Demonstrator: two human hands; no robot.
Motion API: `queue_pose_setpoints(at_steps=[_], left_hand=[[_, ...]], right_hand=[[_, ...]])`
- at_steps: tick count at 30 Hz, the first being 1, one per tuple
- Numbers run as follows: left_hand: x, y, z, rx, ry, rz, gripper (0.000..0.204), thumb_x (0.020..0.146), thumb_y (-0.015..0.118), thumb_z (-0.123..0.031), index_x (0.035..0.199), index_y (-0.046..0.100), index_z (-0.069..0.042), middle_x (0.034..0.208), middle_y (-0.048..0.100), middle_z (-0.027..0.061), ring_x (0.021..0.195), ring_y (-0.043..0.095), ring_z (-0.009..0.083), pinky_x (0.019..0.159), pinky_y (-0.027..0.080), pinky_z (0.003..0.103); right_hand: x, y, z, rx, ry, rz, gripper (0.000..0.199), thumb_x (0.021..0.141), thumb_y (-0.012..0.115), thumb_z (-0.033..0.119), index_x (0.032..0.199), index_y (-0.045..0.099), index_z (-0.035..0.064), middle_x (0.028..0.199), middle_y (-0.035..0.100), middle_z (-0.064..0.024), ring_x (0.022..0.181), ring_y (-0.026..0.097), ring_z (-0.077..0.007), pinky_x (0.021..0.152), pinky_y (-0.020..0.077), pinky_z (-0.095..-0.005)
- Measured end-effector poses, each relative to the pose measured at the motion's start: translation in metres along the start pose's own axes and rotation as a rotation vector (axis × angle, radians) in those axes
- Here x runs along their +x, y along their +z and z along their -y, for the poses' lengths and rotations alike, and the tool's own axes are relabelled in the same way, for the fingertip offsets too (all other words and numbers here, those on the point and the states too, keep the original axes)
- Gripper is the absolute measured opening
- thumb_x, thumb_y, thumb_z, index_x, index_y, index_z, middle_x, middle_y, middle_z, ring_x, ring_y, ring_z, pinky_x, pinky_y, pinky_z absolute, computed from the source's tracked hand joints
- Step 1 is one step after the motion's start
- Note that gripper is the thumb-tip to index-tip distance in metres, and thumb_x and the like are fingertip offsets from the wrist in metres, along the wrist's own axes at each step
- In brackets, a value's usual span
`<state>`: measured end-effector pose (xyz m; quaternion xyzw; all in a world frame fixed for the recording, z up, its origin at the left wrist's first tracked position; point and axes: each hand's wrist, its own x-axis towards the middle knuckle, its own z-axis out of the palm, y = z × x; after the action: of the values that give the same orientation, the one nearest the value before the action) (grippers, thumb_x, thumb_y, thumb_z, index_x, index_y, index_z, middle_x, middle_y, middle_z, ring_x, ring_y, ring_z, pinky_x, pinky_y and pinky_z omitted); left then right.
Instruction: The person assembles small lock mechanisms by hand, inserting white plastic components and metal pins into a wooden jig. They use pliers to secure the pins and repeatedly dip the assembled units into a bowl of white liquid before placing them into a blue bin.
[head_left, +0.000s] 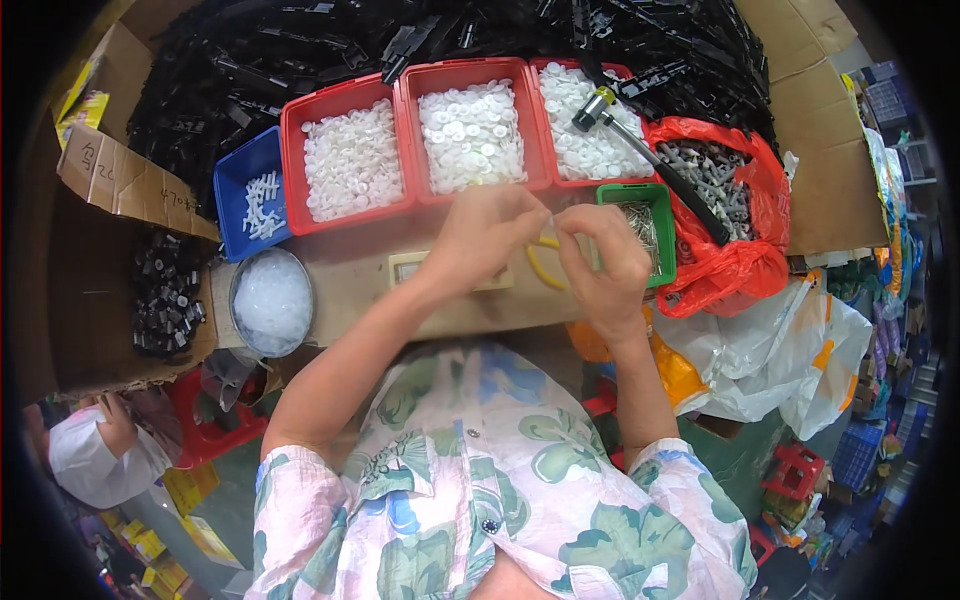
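The left hand (492,232) and right hand (606,258) each pinch narrowly, perhaps on something too small to identify.

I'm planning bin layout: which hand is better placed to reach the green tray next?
Probably the right hand: it is beside the green tray, while the left hand is farther away, near the middle red tray.

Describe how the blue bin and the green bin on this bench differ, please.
Place: the blue bin sits beside the leftmost red tray; the green bin sits in front of the rightmost red tray, next to the right hand.
Contents: the blue bin holds white pieces; the green bin holds thin, metallic-looking pieces.
Shared: both are open-topped and smaller than the red trays.
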<state>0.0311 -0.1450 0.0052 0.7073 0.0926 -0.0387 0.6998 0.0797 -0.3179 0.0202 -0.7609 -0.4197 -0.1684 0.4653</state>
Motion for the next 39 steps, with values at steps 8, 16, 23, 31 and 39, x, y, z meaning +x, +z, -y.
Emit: queue_pose_setpoints(at_steps=[8, 16, 23, 31, 39], left_hand=[[-0.007, -0.007, -0.006, -0.261, -0.288, 0.108, 0.019, 0.093, 0.070, -0.023, 0.093, 0.070, -0.003, 0.082, 0.066, 0.0014, 0.075, 0.060, 0.0072, 0.066, 0.046, 0.024], [-0.021, -0.003, 0.004, -0.774, -0.419, 0.209, 0.014, 0.095, 0.067, -0.019, 0.096, 0.066, -0.005, 0.080, 0.063, 0.0020, 0.065, 0.060, 0.0098, 0.054, 0.045, 0.023], [-0.046, 0.000, 0.001, -0.574, -0.219, 0.010, 0.018, 0.100, 0.064, -0.018, 0.109, 0.065, -0.003, 0.087, 0.065, 0.0023, 0.074, 0.062, 0.0085, 0.060, 0.047, 0.021], [-0.065, 0.002, 0.015, -0.213, 0.077, -0.158, 0.034, 0.093, 0.074, -0.008, 0.125, 0.066, 0.000, 0.099, 0.068, 0.0020, 0.089, 0.063, 0.0072, 0.076, 0.053, 0.021], [-0.069, -0.002, 0.011, -0.529, 0.016, -0.192, 0.030, 0.093, 0.072, -0.008, 0.122, 0.069, 0.000, 0.100, 0.072, 0.0043, 0.085, 0.067, 0.0083, 0.074, 0.055, 0.022]], right_hand=[[-0.007, -0.005, 0.001, 0.224, 0.254, 0.093, 0.017, 0.082, 0.071, -0.005, 0.098, 0.067, 0.0002, 0.098, 0.069, -0.0109, 0.087, 0.068, -0.0237, 0.075, 0.0525, -0.0335], [-0.011, -0.006, -0.007, 0.364, 0.247, 0.160, 0.017, 0.083, 0.072, -0.004, 0.100, 0.070, -0.0010, 0.097, 0.069, -0.0109, 0.088, 0.068, -0.0218, 0.077, 0.0529, -0.0323], [-0.008, -0.004, -0.005, 0.337, 0.196, 0.239, 0.016, 0.080, 0.074, -0.004, 0.095, 0.070, -0.0014, 0.093, 0.069, -0.0119, 0.085, 0.068, -0.0244, 0.073, 0.0529, -0.0330], [0.003, 0.006, 0.005, 0.200, 0.043, 0.301, 0.016, 0.081, 0.075, -0.003, 0.095, 0.069, -0.0003, 0.092, 0.068, -0.0128, 0.083, 0.068, -0.0275, 0.071, 0.0532, -0.0362], [0.000, 0.015, 0.021, 0.286, 0.258, 0.243, 0.013, 0.083, 0.073, -0.002, 0.095, 0.070, -0.0020, 0.093, 0.068, -0.0111, 0.086, 0.068, -0.0239, 0.073, 0.0523, -0.0346]])
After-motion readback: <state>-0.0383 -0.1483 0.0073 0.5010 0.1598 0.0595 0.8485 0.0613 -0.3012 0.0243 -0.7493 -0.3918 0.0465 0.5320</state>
